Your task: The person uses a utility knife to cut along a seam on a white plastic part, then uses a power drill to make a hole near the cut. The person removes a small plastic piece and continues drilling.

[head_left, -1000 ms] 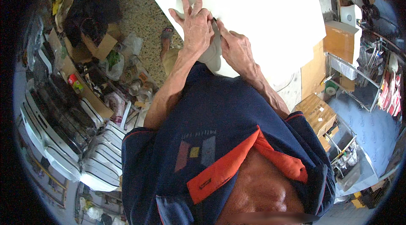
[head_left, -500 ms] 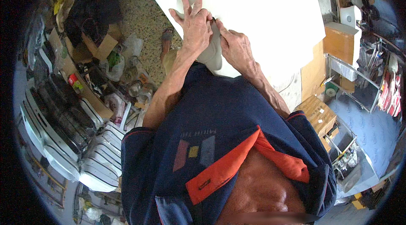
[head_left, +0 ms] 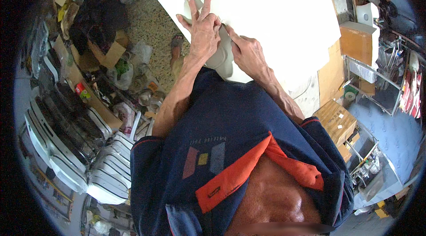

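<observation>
A large, glaring white surface [head_left: 275,18] lies in front of me, its detail washed out by light. On its near left part rests my left hand [head_left: 204,31], three fingers spread outward, index finger and thumb drawn together beside a small dark thing [head_left: 223,26]. From the other side comes my right hand [head_left: 248,51], index finger stretched to that dark thing and the other fingers curled under. Anything inside that curl is hidden. Between the hands and my body, a shaded grey-white contoured part [head_left: 225,60] shows; whether it belongs to the white surface I cannot tell.
A sandalled foot [head_left: 176,43] is on the speckled floor [head_left: 151,18] at left. Behind it are cardboard pieces [head_left: 113,54] and plastic bags. Stacked white panels [head_left: 106,171] stand at lower left. At right are a wooden box [head_left: 335,122], a brown-fronted cabinet [head_left: 357,43] and a metal rack [head_left: 377,80].
The view has shifted slightly, so both hands appear a little lower. A bit more of the dark thing shows between the fingertips. The hands' poses are nearly the same.
</observation>
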Demonstrator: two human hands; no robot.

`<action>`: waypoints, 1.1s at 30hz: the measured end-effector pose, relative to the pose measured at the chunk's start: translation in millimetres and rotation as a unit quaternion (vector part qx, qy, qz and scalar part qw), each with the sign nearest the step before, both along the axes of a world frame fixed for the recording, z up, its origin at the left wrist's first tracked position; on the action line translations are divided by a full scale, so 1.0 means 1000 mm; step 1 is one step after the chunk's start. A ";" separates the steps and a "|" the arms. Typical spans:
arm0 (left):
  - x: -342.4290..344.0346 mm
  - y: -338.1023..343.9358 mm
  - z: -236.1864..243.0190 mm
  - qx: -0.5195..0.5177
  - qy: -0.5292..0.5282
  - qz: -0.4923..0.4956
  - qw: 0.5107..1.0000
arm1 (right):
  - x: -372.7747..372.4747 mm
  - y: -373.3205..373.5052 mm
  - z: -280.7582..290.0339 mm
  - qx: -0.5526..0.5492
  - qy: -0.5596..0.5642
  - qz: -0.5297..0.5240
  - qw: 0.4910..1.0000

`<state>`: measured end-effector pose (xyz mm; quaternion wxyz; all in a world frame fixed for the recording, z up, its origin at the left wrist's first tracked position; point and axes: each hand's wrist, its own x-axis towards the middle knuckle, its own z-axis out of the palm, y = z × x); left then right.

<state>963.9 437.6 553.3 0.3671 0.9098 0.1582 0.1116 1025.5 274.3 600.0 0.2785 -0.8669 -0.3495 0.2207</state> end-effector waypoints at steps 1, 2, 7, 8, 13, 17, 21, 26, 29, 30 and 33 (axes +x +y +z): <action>0.001 0.001 0.000 0.009 -0.001 0.000 1.000 | 0.001 0.000 0.000 -0.031 0.013 -0.005 0.999; 0.001 0.001 -0.001 0.001 -0.010 0.005 1.000 | 0.001 0.000 0.001 0.009 -0.005 0.003 1.000; 0.001 0.003 -0.005 -0.013 -0.028 -0.003 1.000 | 0.002 -0.001 0.003 0.005 0.007 0.007 1.000; 0.001 0.004 -0.006 -0.029 -0.037 -0.004 0.999 | 0.003 -0.002 0.003 0.008 0.002 0.002 1.000; 0.001 0.004 -0.007 -0.024 -0.043 0.001 0.999 | 0.006 -0.003 0.006 0.061 0.042 -0.012 0.997; 0.003 0.002 -0.006 -0.038 -0.060 0.007 0.997 | 0.007 -0.018 0.013 0.098 0.051 -0.059 0.992; -0.001 -0.003 -0.003 0.008 -0.034 0.015 0.999 | 0.007 -0.033 0.018 0.068 0.042 -0.084 0.993; 0.003 -0.004 -0.002 0.024 -0.021 0.020 0.999 | 0.001 -0.032 0.015 0.067 0.037 -0.064 0.995; 0.007 -0.001 -0.004 0.017 -0.027 0.013 0.999 | 0.000 -0.024 0.011 0.104 0.006 -0.049 0.993; 0.007 0.001 -0.005 0.015 -0.027 0.009 0.999 | 0.001 -0.022 0.009 0.090 0.013 -0.047 0.995; 0.005 0.005 -0.007 0.010 -0.043 0.000 0.999 | 0.002 -0.015 0.006 0.056 0.025 -0.035 0.997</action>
